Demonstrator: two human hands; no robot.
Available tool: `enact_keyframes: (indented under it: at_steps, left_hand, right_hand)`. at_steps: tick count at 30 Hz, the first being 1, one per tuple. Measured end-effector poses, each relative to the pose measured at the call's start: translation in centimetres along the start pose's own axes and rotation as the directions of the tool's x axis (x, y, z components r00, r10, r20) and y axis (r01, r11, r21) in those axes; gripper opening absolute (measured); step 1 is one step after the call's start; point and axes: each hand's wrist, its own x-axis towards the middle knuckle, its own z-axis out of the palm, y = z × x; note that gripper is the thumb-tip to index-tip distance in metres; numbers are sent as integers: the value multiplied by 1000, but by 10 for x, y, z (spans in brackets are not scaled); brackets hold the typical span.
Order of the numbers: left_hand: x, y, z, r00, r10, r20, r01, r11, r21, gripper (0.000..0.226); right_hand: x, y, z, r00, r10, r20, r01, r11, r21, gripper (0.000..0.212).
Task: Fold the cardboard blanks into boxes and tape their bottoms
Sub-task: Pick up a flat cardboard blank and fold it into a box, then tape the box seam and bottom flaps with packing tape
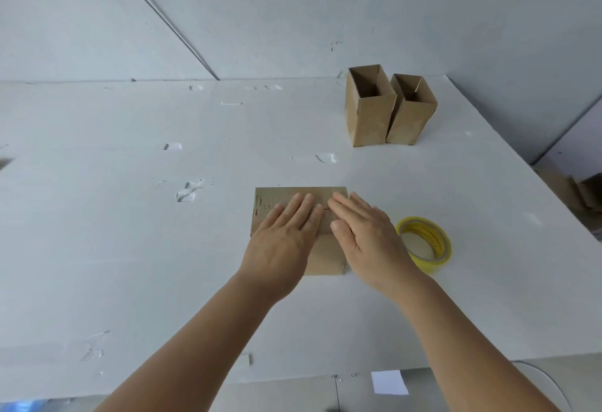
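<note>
A brown cardboard box [325,257] stands on the white table [130,249] with its folded bottom flaps facing up. My left hand [283,239] lies flat on the left flap, fingers straight. My right hand [365,232] presses flat on the right flap beside it, fingertips near the far edge. A yellow roll of tape [425,244] lies on the table just right of my right hand, untouched. Two finished open-topped boxes [369,118] [410,118] stand side by side at the far right.
Scraps of clear tape [189,190] stick to the table surface in several spots. More cardboard [573,193] lies beyond the table's right edge. A white wall rises behind the table.
</note>
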Motion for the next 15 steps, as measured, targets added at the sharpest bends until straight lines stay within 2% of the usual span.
enact_keyframes:
  at_steps: [4,6,8,10,11,15]
  left_hand:
    - [1,0,6,998,-10,-65,15,997,72,47]
    - [0,2,7,996,-3,-92,12,996,90,44]
    - [1,2,6,998,-10,-69,16,997,81,45]
    - [1,1,5,999,-23,-38,25,998,55,48]
    - [1,1,5,999,-27,-25,28,999,40,51]
    - [2,1,4,999,-37,-11,37,999,-2,58]
  right_hand:
    - [-9,21,-3,974,221,39,-223,974,45,59]
    - [-15,42,-4,914,390,109,-380,919,-107,50]
    - [-23,59,-6,820,544,179,-485,825,-288,40]
    - [-32,73,-5,765,615,191,-522,766,-375,31]
    - [-37,77,-5,747,636,194,-539,750,-384,33]
    - [-44,91,-1,731,665,153,-616,740,-270,48]
